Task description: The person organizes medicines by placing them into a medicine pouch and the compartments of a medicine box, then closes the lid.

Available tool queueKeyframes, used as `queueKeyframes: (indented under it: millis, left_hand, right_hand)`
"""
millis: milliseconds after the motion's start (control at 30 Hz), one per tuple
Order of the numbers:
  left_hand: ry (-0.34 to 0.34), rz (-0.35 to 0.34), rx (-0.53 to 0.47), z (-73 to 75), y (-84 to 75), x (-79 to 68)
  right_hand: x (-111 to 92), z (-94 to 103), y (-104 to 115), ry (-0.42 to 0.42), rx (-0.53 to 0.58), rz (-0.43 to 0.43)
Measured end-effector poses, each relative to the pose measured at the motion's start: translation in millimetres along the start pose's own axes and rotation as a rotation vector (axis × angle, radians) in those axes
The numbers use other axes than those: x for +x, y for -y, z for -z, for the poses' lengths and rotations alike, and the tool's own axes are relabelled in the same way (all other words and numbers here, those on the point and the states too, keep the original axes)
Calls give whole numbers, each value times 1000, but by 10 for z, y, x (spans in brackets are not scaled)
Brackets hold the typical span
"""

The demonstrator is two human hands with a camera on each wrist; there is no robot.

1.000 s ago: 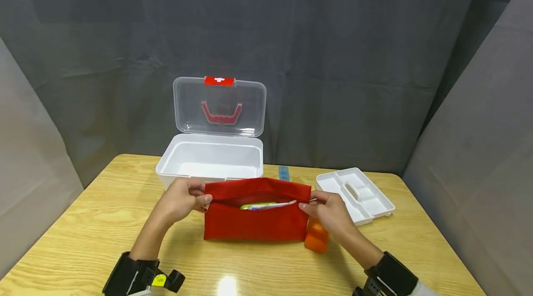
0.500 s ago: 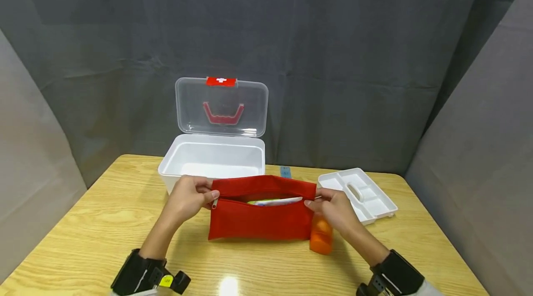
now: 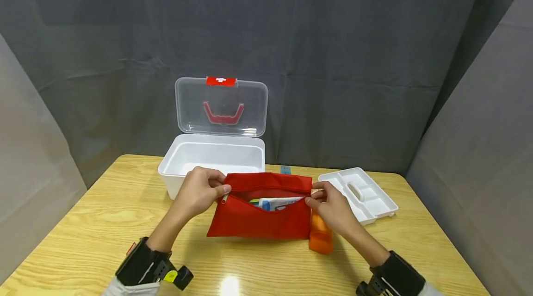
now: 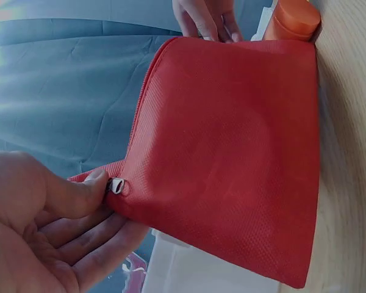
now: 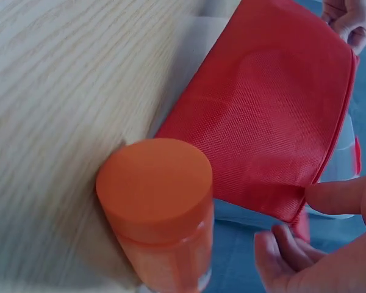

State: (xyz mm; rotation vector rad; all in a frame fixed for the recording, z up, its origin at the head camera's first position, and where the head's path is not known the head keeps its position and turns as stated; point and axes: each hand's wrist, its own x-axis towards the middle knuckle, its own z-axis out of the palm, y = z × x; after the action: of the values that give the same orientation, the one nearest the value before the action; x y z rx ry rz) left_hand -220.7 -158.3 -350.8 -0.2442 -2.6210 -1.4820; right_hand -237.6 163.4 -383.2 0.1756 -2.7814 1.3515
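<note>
Zip end [image 3: 225, 199] is pinched by left hand [image 3: 201, 192]; red pouch [image 3: 262, 223], mouth gaping, is held in front of open white box [image 3: 171, 184]; opposite top corner is pinched by right hand [image 3: 331, 207]. Risks, as judged: white printed item [image 3: 276, 203] spilled if pouch is tipped; orange bottle [image 3: 320, 240], just beside, toppled if pouch is swung right. Counted: 2 hands, 1 box, 1 pouch, 1 bottle, 1 tray [image 3: 376, 202]; pouch's full contents cannot be counted
</note>
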Motion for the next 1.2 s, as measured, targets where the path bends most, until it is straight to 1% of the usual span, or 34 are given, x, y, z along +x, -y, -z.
queueKeyframes:
  millis: [67,133,200,267,333,400,500,567,633,767,833,867,933,1000,1067,1200]
  left_hand:
    - [-4,-4,13,-2,-25,3]
    - [-4,-10,28,-2,-52,1]
    - [-5,-12,42,-7,-85,4]
    - [-3,-17,56,-12,-121,3]
    - [0,-20,61,-20,-156,3]
    - [2,-29,67,-31,-185,8]
    - [1,-54,82,-43,-229,11]
    - [-2,-71,89,-53,-254,12]
    - [-8,-82,95,-62,-275,7]
    - [-16,-88,101,-81,-305,-4]
    - [-17,-92,106,-86,-319,-9]
    - [-18,-94,111,-87,-327,-13]
    - [-22,-100,116,-91,-350,-22]
    - [-23,-107,116,-93,-373,-33]
    - [-24,-111,117,-93,-400,-47]
    - [-14,-123,117,-101,-439,-71]
  right_hand:
    - [-7,-11,32,-37,-36,37]
    - [-26,-34,75,-93,-82,102]
    - [-63,-69,129,-165,-127,183]
    - [-117,-110,200,-230,-155,284]
    - [-197,-154,298,-257,-172,362]
    - [-293,-205,420,-233,-165,427]
    - [-443,-295,612,-123,-117,479]
    - [-525,-359,716,-69,-68,518]
    - [-581,-421,792,-60,-32,566]
    - [-644,-525,878,-82,9,662]
    - [-653,-572,905,-54,14,672]
    - [-650,-595,921,-25,21,660]
    - [-631,-631,951,28,29,612]
    - [-597,-664,979,64,41,550]
    - [-555,-691,1002,80,63,490]
    - [-474,-745,1005,84,113,407]
